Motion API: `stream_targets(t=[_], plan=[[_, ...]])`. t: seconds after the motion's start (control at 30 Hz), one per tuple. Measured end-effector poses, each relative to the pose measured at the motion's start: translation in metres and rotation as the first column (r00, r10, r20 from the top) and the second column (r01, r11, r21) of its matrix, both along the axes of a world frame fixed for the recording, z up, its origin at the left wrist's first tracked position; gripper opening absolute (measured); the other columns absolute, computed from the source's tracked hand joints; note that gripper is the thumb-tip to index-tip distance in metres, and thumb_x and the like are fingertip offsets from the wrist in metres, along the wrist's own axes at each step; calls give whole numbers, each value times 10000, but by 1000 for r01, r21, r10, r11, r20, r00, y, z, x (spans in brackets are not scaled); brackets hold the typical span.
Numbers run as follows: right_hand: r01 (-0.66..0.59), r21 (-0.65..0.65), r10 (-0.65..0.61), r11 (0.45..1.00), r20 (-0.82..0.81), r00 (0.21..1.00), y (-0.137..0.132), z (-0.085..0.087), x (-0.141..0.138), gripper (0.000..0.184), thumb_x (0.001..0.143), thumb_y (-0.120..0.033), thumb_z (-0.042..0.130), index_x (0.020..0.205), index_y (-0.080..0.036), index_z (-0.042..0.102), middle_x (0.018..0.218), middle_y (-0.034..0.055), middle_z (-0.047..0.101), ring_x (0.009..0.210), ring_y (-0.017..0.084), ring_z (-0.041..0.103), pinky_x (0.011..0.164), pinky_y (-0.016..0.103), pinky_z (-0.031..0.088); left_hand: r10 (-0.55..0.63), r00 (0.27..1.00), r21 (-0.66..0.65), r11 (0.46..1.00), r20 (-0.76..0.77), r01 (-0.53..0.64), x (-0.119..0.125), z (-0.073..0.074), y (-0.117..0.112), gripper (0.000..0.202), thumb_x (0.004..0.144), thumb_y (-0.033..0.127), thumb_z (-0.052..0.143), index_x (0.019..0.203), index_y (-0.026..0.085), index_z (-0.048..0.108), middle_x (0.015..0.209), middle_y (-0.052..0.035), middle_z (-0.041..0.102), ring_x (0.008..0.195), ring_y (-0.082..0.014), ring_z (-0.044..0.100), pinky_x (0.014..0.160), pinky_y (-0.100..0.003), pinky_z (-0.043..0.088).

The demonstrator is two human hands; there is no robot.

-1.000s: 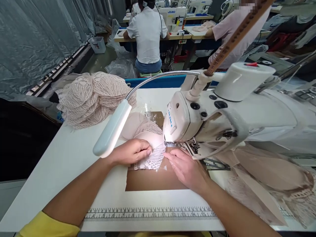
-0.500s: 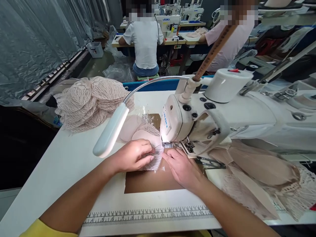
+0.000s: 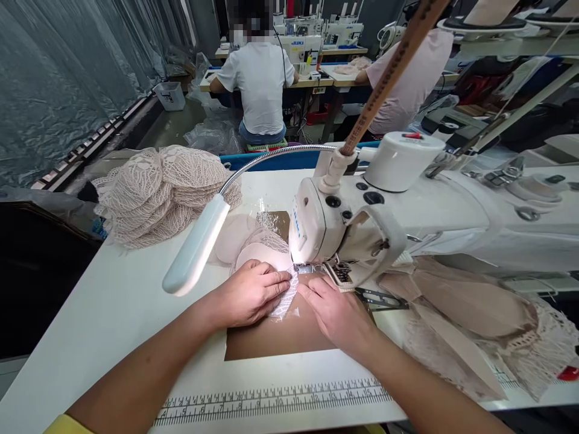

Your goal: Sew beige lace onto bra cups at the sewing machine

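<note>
Running along the tabletop's near edge, a ruler lies closest. Past it, the left hand seems to pinch a lace piece just before the sewing machine; the right hand's extended fingers reach its right side, their grip unclear. Feeding appears in hand; the next move likely calls for flat lace and careful fingertips. Farther, stacked lace sits at the far left corner.

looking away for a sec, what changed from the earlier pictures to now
The left hand has moved right, closer to the sewing machine, and covers more of the lace piece. The view has swung slightly right. No release shows. The right hand stays by the lace piece's edge; the lace pile stays put.
</note>
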State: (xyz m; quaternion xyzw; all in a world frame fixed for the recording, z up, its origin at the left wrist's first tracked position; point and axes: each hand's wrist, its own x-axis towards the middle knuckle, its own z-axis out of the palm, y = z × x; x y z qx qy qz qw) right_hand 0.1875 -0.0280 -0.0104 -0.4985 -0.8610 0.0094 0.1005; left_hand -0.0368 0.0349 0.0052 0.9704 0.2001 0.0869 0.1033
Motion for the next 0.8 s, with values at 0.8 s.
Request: stream_targets(t=[0.8], plan=[[-145, -56, 141, 988, -82, 987, 1, -4, 9, 529, 738, 14, 430, 1194, -197, 596, 814, 43, 606, 775, 183, 474, 640, 281, 319, -1, 995, -60, 998, 96, 7, -2, -7, 0, 321, 874, 151, 491, 1173, 178, 604, 1148, -112, 624, 980, -223, 534, 869, -366, 421]])
